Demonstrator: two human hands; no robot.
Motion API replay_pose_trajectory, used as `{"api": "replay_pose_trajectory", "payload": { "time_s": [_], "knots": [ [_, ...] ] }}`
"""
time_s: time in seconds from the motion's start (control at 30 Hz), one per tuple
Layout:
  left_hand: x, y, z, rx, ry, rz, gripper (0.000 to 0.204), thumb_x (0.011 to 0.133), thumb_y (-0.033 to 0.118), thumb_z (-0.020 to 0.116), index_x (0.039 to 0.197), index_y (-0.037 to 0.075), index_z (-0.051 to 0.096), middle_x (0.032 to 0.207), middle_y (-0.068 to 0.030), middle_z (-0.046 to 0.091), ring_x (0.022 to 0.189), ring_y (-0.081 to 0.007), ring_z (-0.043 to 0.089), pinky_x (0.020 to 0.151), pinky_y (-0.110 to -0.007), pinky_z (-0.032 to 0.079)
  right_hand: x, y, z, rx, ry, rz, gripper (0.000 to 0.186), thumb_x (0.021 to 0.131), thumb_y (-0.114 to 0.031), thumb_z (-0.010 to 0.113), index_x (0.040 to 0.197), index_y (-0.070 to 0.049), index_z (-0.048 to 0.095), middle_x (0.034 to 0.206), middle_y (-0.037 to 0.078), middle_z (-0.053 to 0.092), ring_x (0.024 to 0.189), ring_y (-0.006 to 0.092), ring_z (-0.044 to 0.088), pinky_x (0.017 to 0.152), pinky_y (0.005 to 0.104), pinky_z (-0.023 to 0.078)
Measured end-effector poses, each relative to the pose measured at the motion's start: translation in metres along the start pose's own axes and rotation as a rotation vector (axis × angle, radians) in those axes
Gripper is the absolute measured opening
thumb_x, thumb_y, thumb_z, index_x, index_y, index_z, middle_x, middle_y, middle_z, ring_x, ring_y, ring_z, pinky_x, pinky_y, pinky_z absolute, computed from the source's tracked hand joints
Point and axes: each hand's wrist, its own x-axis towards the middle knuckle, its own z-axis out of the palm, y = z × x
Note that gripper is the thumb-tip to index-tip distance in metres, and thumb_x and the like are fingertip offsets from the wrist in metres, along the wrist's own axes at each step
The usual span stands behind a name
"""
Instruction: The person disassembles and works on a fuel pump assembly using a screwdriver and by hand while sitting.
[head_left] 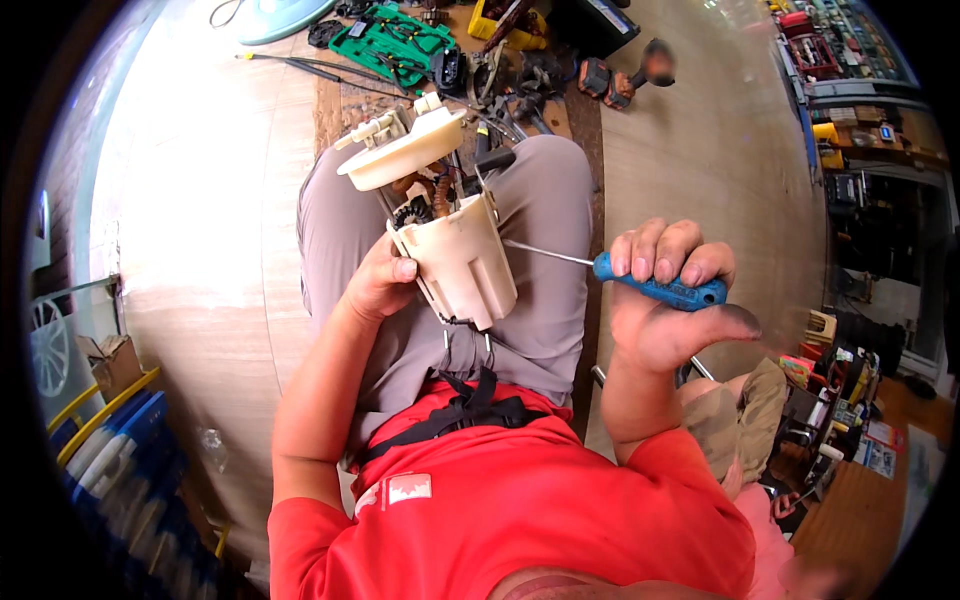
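Observation:
A cream plastic fuel pump module (462,262) is held tilted above my lap, its round flange cap (405,150) at the far end. Between cap and cup show metal rods, a coiled brown hose and dark wires. My left hand (385,280) grips the cup's left side, thumb on the near face and the other fingers hidden behind. My right hand (672,280) is wrapped round the blue handle of a screwdriver (650,282), thumb stretched out. Its thin shaft points left, and the tip meets or lies just beside the cup's right edge; I cannot tell which.
Beyond my knees a wooden board (350,110) carries a green tool case (395,45), a yellow bin (508,25) and loose parts. An orange-and-black power tool (608,85) lies to their right. Blue items fill a yellow rack (110,400) at left. Another person's leg (755,410) is at right.

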Motion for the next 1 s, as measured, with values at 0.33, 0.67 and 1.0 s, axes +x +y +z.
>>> {"api": "replay_pose_trajectory", "payload": {
  "time_s": [0.33,0.67,1.0],
  "knots": [
    [0.003,-0.008,-0.003,-0.182,-0.030,0.091,0.106,0.062,0.035,0.092,0.145,-0.002,0.038,0.136,-0.0142,0.055,0.127,-0.0290,0.054,0.109,-0.047,0.042,0.009,0.001,0.016,0.085,-0.127,-0.052,0.071,0.075,-0.081,0.055,0.091,-0.012,0.047,0.081,0.004,0.050,0.070,0.0192,0.052,0.059,0.0341,0.046],
    [-0.009,-0.009,0.003,0.231,-0.034,-0.008,0.113,0.050,0.024,0.094,0.145,-0.003,0.039,0.138,-0.0122,0.055,0.128,-0.0243,0.050,0.112,-0.037,0.035,0.020,-0.008,0.004,0.284,-0.117,0.120,0.064,0.086,-0.074,0.052,0.094,-0.011,0.047,0.080,0.005,0.050,0.067,0.0183,0.052,0.053,0.0303,0.047],
    [-0.006,0.000,0.020,0.272,-0.068,-0.051,0.112,0.051,0.017,0.094,0.146,-0.004,0.037,0.138,-0.0127,0.054,0.129,-0.0245,0.050,0.112,-0.037,0.035,0.036,0.003,0.004,0.411,-0.106,0.383,0.047,0.102,-0.054,0.040,0.088,-0.010,0.049,0.072,0.006,0.049,0.059,0.0186,0.049,0.050,0.0320,0.041]
  ]
}}
